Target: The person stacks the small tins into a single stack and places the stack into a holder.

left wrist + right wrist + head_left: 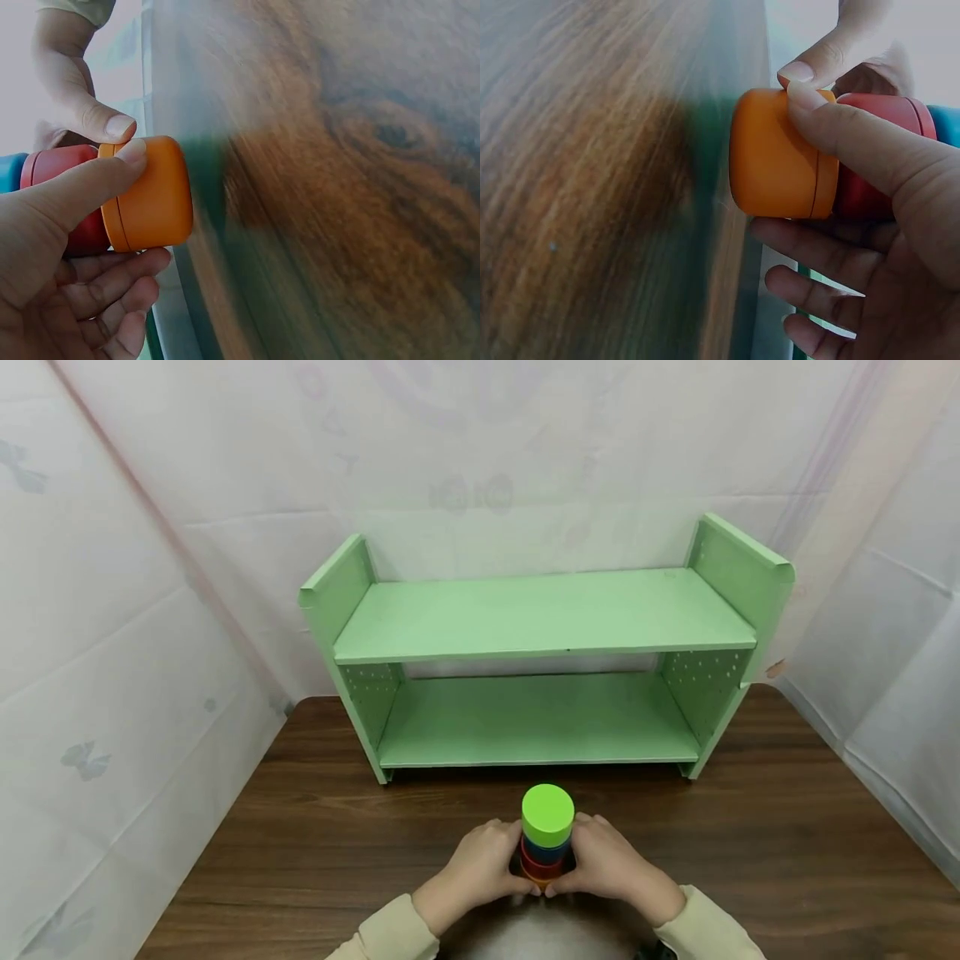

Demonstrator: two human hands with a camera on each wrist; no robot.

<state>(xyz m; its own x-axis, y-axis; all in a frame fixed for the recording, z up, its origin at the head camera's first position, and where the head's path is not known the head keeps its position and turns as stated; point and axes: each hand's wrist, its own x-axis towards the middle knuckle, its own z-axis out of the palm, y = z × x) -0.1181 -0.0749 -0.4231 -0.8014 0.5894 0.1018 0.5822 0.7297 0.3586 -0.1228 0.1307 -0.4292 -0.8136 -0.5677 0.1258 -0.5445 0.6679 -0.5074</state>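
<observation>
A short upright stack of round containers stands between my two hands in the head view, with a lime-green top (547,812), then a dark blue one (546,853), a red one (542,868) and an orange one (154,195) at the bottom. My left hand (482,864) grips the stack from the left, its thumb pressed on the orange container. From the other side my right hand (609,867) holds it too, thumb on the orange container and fingers behind. Both thumb tips meet at the front. The orange base is close over the wooden table (330,852).
Behind the stack stands a light green two-tier shelf (540,614) with raised side panels. Whitish printed cloth (187,635) hangs at the back and both sides of the table. A small dark object (656,952) shows at the bottom edge beside the right sleeve.
</observation>
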